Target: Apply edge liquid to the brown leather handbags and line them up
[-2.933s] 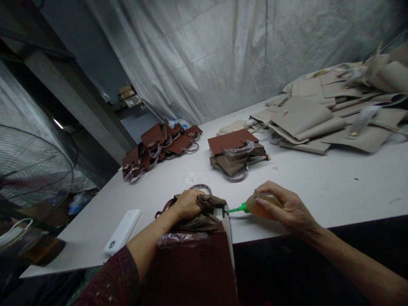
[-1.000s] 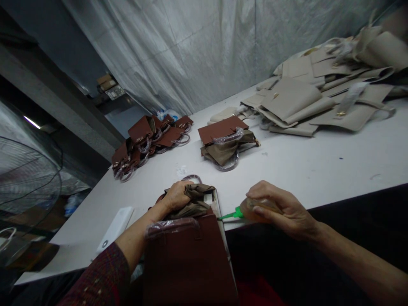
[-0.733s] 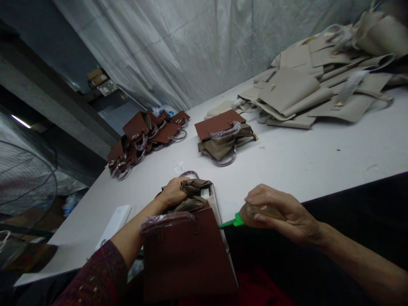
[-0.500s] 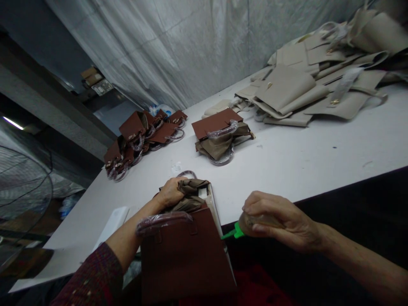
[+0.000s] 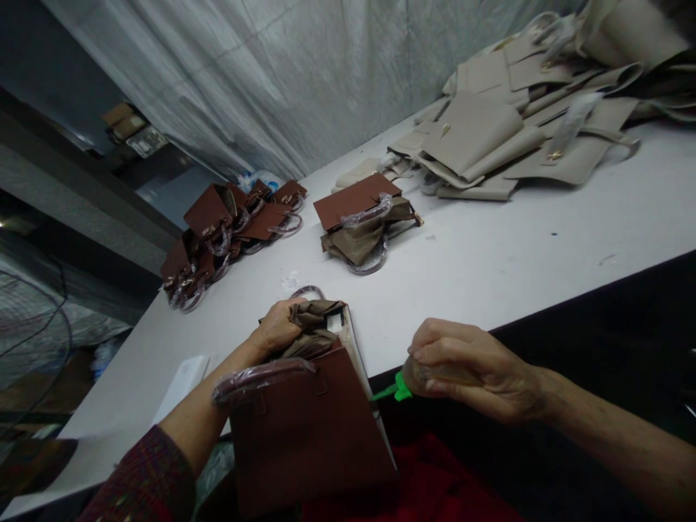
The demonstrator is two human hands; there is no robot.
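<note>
A brown handbag [image 5: 309, 435] with plastic-wrapped handles lies at the table's front edge, partly over my lap. My left hand [image 5: 280, 328] is closed on its bunched olive-brown lining [image 5: 312, 319] at the open top. In my right hand [image 5: 467, 370] is a squeeze bottle [image 5: 417, 375], gripped by its body, with a green nozzle [image 5: 401, 388]. The nozzle's tip points left at the bag's pale side edge and seems to touch it. My fingers hide much of the bottle.
Another brown bag [image 5: 359, 206] lies mid-table with its lining out. Brown bags [image 5: 217, 225] are piled at the far left, beige bag pieces [image 5: 478, 138] at the far right. A white box-like object [image 5: 182, 384] lies left of my forearm. Dark space borders the table's front edge.
The whole view has shifted slightly, so things sit a little further left and higher. My left hand keeps its hold on the lining; the nozzle stays at the bag's side edge.
</note>
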